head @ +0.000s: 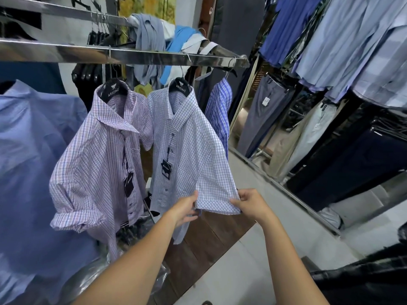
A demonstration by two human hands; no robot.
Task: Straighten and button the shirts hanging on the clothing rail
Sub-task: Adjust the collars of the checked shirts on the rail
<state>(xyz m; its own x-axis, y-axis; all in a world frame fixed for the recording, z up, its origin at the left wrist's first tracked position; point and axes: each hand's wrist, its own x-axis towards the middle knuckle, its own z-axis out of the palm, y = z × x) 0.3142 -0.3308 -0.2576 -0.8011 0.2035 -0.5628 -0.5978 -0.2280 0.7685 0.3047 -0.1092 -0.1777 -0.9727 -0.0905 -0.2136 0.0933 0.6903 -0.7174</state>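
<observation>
Clothing rail (132, 55) overhead; left hand (184, 209), right hand (251, 202) both pinch white checked shirt (187, 139) sleeve hem.

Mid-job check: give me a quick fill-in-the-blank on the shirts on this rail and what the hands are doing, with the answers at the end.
1. The left hand and the right hand both pinch the hem of one ____ of the white checked shirt.
2. On the rail, the purple checked shirt hangs to its left, and the blue shirt just to its right is ____, not checked.
3. The white lettering on its black hanger reads ____.

Answers: sleeve; striped; ARISTINO
</observation>
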